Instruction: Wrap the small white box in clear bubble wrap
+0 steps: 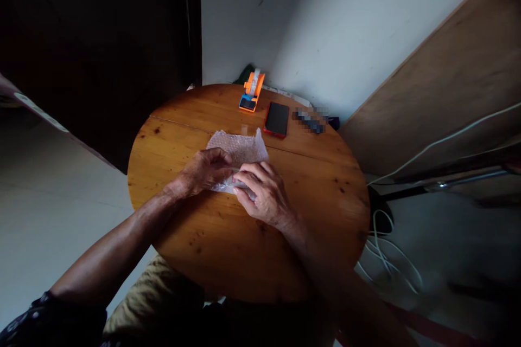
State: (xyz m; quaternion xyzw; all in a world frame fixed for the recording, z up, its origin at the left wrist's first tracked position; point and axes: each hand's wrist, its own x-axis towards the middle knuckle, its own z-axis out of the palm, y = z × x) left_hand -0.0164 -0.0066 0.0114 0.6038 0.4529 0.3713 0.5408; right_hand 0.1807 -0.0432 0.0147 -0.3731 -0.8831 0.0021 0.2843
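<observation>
A sheet of clear bubble wrap [238, 145] lies on the round wooden table [195, 244], its far right corner sticking up. My left hand [207, 169] is at the wrap's left side, thumb and fingers closed on its near part. At the near right part is my right hand [264, 192], its fingers bent over the wrap and gripping it. Between the hands the near part of the wrap looks folded over. Whether anything lies inside the fold is hidden by my fingers.
Toward the back of the table stand an orange tape dispenser [253, 89] with a roll of tape, a red-edged phone [277, 119] and a blurred dark object [310, 120]. Behind is a white wall [325, 21]. White cable [382, 252] lies coiled on the floor at right.
</observation>
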